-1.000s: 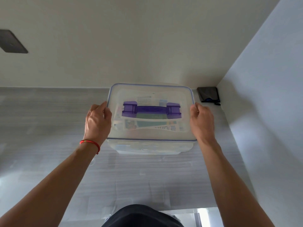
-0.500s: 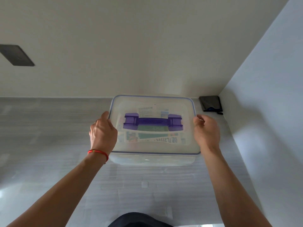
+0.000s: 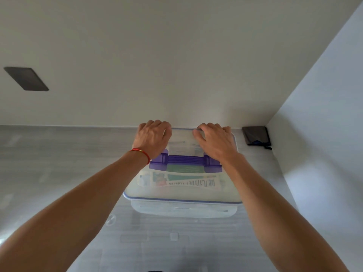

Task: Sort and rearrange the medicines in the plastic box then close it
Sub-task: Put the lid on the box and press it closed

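Observation:
A clear plastic box (image 3: 182, 210) stands on the grey counter with its translucent, blue-rimmed lid (image 3: 182, 193) on top. A purple handle (image 3: 185, 160) lies flat across the lid. Medicine packets (image 3: 178, 180) show through the lid. My left hand (image 3: 154, 137) lies over the lid's far left corner, fingers curled over the back edge. My right hand (image 3: 213, 141) lies over the far right part, fingers hooked over the same back edge. What the fingertips touch behind the lid is hidden.
The box sits close to the white back wall, near the corner with the right-hand wall (image 3: 324, 134). A dark flat pouch (image 3: 255, 135) lies in that corner. A dark plate (image 3: 26, 78) is set in the back wall at left.
Both hands have left the lid's left and right sides and moved forward onto its far edge. The view has tilted, so the box appears lower in frame.

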